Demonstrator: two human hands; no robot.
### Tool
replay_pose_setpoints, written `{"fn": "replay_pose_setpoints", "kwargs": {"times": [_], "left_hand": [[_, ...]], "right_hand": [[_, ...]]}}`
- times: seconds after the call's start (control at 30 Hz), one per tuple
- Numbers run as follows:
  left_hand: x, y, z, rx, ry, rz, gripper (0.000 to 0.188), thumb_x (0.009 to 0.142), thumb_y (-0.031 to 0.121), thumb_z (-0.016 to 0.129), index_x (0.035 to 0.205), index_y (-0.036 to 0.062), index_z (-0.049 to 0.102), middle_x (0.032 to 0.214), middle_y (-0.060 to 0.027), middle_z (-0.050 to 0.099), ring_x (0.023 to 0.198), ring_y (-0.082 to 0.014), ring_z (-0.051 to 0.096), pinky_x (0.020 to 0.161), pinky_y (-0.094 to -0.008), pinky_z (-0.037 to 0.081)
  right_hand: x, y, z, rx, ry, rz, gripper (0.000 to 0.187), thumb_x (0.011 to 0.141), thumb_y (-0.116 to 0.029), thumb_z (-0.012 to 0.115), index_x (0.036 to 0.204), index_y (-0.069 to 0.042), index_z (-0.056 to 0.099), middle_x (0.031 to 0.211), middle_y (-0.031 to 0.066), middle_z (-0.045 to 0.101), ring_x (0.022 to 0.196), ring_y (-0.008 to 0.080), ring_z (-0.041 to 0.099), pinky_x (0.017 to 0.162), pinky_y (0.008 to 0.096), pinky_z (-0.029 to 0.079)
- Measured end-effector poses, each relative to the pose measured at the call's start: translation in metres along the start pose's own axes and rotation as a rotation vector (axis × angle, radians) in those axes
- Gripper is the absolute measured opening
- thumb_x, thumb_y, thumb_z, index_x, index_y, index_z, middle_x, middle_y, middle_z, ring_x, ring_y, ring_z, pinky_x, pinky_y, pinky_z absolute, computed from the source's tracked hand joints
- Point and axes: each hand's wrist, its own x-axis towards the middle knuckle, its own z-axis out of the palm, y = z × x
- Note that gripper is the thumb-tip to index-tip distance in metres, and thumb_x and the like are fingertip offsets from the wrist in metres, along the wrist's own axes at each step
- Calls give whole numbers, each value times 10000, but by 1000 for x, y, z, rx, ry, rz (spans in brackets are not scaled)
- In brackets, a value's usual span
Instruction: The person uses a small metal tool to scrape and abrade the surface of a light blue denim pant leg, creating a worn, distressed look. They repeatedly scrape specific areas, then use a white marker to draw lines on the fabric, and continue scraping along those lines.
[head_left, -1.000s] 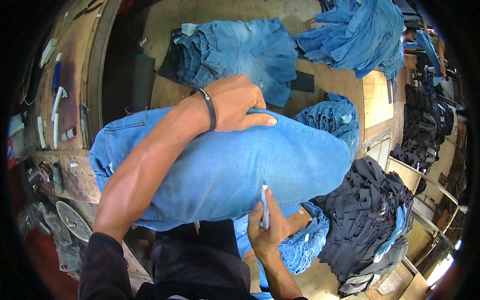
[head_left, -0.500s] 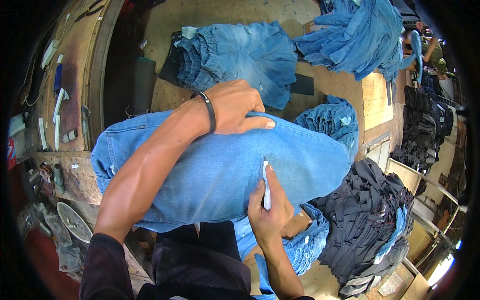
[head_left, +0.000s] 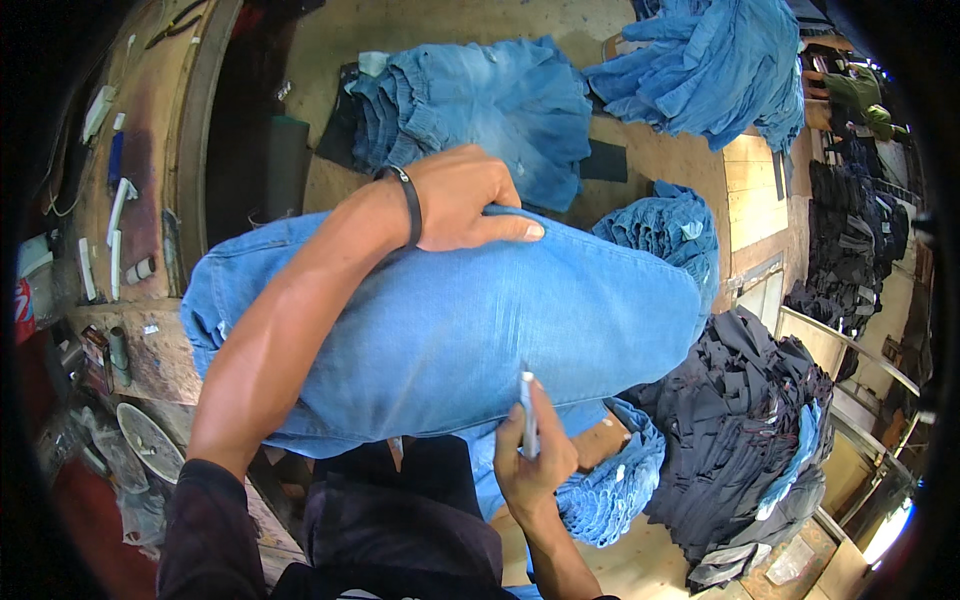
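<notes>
A blue denim garment piece (head_left: 600, 310) lies stretched across in front of me, with pale scratch lines near its middle. My left hand (head_left: 462, 205), a dark band on its wrist, is closed over the far edge of the denim, thumb on top. In my right hand (head_left: 536, 462) is a slim white-handled craft knife (head_left: 529, 420), pinched between thumb and fingers. The knife's small dark tip points away from me, at the near end of the scratch lines. What supports the denim underneath is hidden.
Stacked denim shorts (head_left: 470, 110) lie beyond my left hand. More denim (head_left: 700, 70) is heaped at the far right. A dark garment pile (head_left: 740, 430) stands to the right. White handles and cables lie on the wooden bench (head_left: 150, 200) at left, above a round dish (head_left: 150, 440).
My right hand has drawn the knife toward me, down the denim. Pale scratch lines now show where the hand and blade were. My left hand keeps its hold, shifted very slightly.
</notes>
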Motion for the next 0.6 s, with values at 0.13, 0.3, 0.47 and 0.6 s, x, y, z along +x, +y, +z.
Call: {"fn": "replay_pose_setpoints", "kwargs": {"times": [0.13, 0.3, 0.47, 0.6], "left_hand": [[1, 7, -15, 0, -88, -82, 598, 993, 467, 698, 617, 4, 648, 523, -147, 556, 478, -308, 507, 515, -430, 409], [-54, 42, -20, 184, 476, -101, 340, 930, 387, 756, 869, 58, 699, 780, -107, 618, 729, -292, 630, 662, -421, 505], [-187, 96, 11, 324, 938, -323, 240, 846, 206, 827, 1039, 118, 715, 1079, -94, 662, 1039, -332, 599, 890, -478, 476], [-268, 116, 37, 334, 993, -664, 440, 851, 234, 811, 1247, 116, 663, 1360, -113, 581, 1241, -358, 529, 1031, -500, 420]], "right_hand": [[11, -13, -15, 307, 111, 315, 401, 998, -25, 667, 1372, 88, 577, 915, 149, 778, 736, 172, 730, 702, 263, 580], [73, -48, -42, 378, 173, 432, 241, 1073, -102, 586, 1256, 54, 572, 1062, 134, 650, 927, 164, 647, 790, 300, 552], [143, -125, 16, 615, -64, 230, 169, 989, -103, 722, 1123, -8, 680, 967, 77, 665, 875, 170, 605, 827, 320, 497], [180, -213, 125, 475, -387, -416, 203, 898, -101, 759, 1088, -44, 714, 1026, 144, 722, 930, 369, 637, 843, 470, 513]]}}
